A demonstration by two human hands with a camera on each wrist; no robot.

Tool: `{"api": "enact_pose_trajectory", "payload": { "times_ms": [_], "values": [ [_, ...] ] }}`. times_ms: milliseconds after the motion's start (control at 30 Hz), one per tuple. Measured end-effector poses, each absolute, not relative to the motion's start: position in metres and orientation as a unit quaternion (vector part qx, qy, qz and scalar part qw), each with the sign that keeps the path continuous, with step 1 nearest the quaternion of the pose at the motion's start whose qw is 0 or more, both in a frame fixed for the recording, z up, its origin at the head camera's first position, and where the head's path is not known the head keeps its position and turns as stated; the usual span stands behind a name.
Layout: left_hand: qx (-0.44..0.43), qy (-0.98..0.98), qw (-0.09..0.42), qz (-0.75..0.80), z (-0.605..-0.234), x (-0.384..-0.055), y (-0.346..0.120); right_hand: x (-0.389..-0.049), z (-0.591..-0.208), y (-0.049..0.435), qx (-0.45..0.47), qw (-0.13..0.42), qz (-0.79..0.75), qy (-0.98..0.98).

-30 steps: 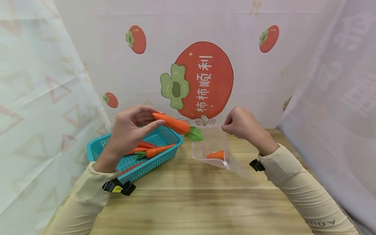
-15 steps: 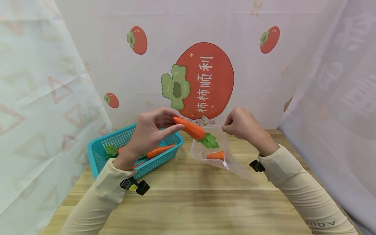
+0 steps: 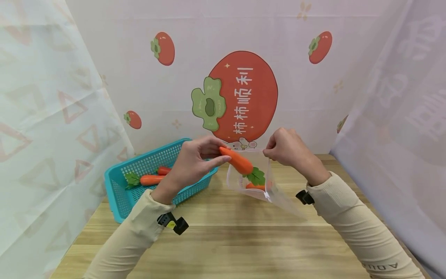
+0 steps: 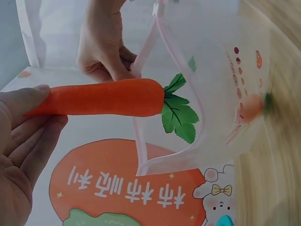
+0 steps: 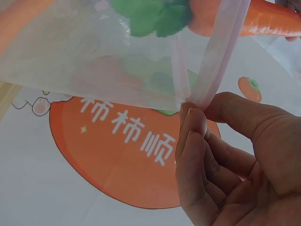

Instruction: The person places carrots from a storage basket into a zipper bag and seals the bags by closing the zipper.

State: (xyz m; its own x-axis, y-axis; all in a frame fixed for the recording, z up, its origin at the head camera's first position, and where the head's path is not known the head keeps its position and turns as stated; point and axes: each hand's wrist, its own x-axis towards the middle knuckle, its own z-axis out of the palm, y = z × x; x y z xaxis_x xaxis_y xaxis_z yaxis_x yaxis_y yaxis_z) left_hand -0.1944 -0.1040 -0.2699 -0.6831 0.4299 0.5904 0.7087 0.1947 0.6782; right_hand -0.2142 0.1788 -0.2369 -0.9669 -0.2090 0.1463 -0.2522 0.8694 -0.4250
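A: Left-hand grip (image 3: 195, 161) holding what?

B: Holding a bright orange, tapered, leafy-topped carrot (image 3: 238, 161). Pinched near the narrow end, thumb on one side, fingers on the other.

A: Tilted?

B: Slanting in the head view, narrow end high, green leaves low, at the mouth of a translucent whitish plastic zip bag (image 3: 278, 199) with pale pink edging. Hard to tell how far past the rim.

A: Bag held too?

B: Yes, pinched at an upper edge in the right-hand grip (image 3: 289, 149), between thumb and bent forefinger. Mouth spread, lower part down at the pale wood-grain surface (image 3: 226, 244).

A: Anything inside?

B: A second orange carrot (image 3: 255, 187), low in the bag; blurred through the film in the left wrist view.

A: And off to the left?

B: A turquoise, rectangular, perforated plastic basket (image 3: 146, 161) on the surface, partly hidden by the left arm in its cream sleeve (image 3: 129, 236). Inside, an orange carrot with green leaves (image 3: 151, 179), running behind the wrist. Just beside, a red tapered piece (image 3: 163, 170), mostly hidden.

A: Behind it all?

B: A white cloth backdrop (image 3: 296, 108), printed with red, green-capped fruit and white lettering.
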Motion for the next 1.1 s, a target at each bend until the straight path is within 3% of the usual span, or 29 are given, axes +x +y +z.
{"api": "enact_pose_trajectory", "payload": {
  "times_ms": [733, 1100],
  "values": [
    [-0.357, -0.757, 0.083, -0.541, -0.31, -0.197, -0.078, -0.213, -0.235, 0.178, 0.117, 0.049, 0.223, -0.966],
    [-0.388, -0.767, 0.048, -0.509, -0.328, -0.197, -0.062, -0.211, -0.233, 0.177, 0.123, 0.045, 0.224, -0.966]
  ]
}}
